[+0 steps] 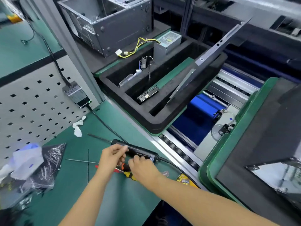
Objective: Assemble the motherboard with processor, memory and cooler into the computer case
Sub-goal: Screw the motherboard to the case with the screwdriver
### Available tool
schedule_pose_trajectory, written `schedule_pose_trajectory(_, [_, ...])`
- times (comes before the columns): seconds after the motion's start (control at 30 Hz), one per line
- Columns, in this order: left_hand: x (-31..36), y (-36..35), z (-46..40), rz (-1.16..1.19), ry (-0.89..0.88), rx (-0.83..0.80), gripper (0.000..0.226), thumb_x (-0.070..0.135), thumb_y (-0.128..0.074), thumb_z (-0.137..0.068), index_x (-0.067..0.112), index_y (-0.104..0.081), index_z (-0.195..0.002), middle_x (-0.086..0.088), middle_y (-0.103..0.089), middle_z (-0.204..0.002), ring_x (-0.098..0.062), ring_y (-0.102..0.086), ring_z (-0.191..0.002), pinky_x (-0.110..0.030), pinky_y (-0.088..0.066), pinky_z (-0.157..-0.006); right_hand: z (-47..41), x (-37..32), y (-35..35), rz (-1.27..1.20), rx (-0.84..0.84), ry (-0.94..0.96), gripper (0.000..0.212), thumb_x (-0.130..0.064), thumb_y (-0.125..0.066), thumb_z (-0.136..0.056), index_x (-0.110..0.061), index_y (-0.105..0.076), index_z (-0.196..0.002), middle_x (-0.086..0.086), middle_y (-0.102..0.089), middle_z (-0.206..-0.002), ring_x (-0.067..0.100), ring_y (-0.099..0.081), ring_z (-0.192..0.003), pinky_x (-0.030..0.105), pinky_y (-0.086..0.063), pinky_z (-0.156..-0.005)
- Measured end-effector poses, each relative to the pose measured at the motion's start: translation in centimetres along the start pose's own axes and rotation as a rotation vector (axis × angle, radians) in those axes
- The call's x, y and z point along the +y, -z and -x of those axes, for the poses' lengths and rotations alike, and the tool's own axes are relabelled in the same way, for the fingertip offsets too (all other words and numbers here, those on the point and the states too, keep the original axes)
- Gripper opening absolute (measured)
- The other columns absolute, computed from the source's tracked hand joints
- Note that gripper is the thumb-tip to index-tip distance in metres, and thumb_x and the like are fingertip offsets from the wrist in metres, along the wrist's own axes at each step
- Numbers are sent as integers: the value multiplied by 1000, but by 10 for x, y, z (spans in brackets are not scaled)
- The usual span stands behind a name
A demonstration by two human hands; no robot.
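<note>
Head view: the black electric screwdriver (138, 151), lying on the green table (114, 201), is being gripped by the left hand (112, 156) with fingers curled round its body; the right hand (141, 168) is being held curled beside its cable end, what it holds being hidden. The computer case (110, 25) is being carried open on the far tray, well apart from both hands.

Green mat (127, 201) (black screwdriver (140, 151))

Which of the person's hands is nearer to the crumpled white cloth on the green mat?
Left. The left hand grips the black electric screwdriver on the side towards the white cloth; the right hand lies beyond it, further from the cloth.
</note>
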State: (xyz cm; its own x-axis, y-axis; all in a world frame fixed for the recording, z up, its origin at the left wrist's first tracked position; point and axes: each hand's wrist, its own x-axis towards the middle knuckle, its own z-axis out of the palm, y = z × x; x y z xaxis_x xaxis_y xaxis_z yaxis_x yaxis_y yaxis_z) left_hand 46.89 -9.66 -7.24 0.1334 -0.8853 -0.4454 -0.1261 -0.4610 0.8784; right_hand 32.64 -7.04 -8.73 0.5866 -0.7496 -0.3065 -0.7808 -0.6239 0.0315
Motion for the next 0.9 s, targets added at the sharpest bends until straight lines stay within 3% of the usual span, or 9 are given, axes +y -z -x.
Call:
schedule_pose_trajectory(0.07, [20, -1, -1, 126, -53, -4, 13, 6, -62, -90, -2, -68, -82, -6, -59, -59, -13, -52, -51, -17, -45, -47, 13, 9, 13, 25, 18, 56, 35, -14, -54, -87, -1, -44, -117, 9, -59, -94, 20, -58, -78, 27, -25, -42])
schedule_pose_trajectory(0.17, [60, -11, -1, 270, -147, -80, 12, 2, -58, -91, -3, -69, -89, -9, -66, -69, -15, -62, -63, -18, -54, -61, 46, 38, 54, 8, 64, -4, 27, -40, -68, -72, -18, -62, -87, -4, -59, -63, 11, -53, -49, 22, -22, -38])
schedule_pose_trajectory(0.27, [106, -34, 3, 272, -253, -265, 15, 4, -58, -90, -1, -70, -96, -12, -72, -80, -16, -69, -75, -18, -55, -69, 81, 83, 75, -378, 125, -144, 21, -27, -49, -91, -10, -49, -104, 8, -56, -85, 28, -50, -59, 32, -29, -48])
schedule_pose_trajectory(0.37, [150, -71, 14, 211, -320, -440, 17, 10, -67, -80, 6, -75, -94, -18, -73, -88, -21, -71, -80, -21, -56, -71, 140, 134, 99, -772, 182, -164, 13, -21, -43, -94, -15, -49, -104, 5, -50, -83, 25, -48, -67, 41, -39, -60])
schedule_pose_trajectory(0.47, [186, -125, 35, 109, -412, -586, 17, 17, -71, -75, 11, -77, -89, -18, -73, -84, -22, -71, -76, -21, -56, -68, 209, 177, 122, -985, 327, -304, 12, -26, -56, -93, -21, -60, -104, 0, -61, -80, 10, -51, -64, 24, -38, -60])
schedule_pose_trajectory(0.6, [227, -208, 72, 26, -609, -684, 4, 13, -72, -77, 14, -75, -77, -10, -71, -71, -17, -67, -64, -21, -54, -62, 294, 221, 138, -1093, 559, -524, 17, -35, -79, -75, -25, -71, -87, -13, -62, -64, -4, -50, -55, 10, -34, -54])
schedule_pose_trajectory(0.67, [244, -249, 89, -17, -731, -693, 15, 3, -70, -81, 15, -72, -73, -7, -68, -66, -15, -62, -60, -20, -52, -60, 339, 244, 139, -1169, 630, -570, 15, -31, -80, -74, -25, -73, -87, -13, -62, -58, -2, -48, -47, 9, -35, -48])
schedule_pose_trajectory(0.77, [267, -307, 110, -23, -864, -663, 12, 3, -70, -82, 13, -72, -75, -5, -70, -71, -12, -65, -64, -15, -50, -64, 413, 276, 133, -1272, 705, -633, 16, -26, -76, -80, -25, -72, -95, 1, -67, -63, 10, -53, -47, 14, -39, -46])
schedule_pose_trajectory(0.9, [285, -377, 108, 12, -925, -467, 13, 7, -72, -82, 20, -74, -81, 4, -74, -78, -5, -67, -73, -11, -49, -70, 494, 316, 116, -1321, 819, -731, 19, -27, -74, -79, -26, -72, -98, 8, -62, -56, 18, -52, -42, 18, -35, -38])
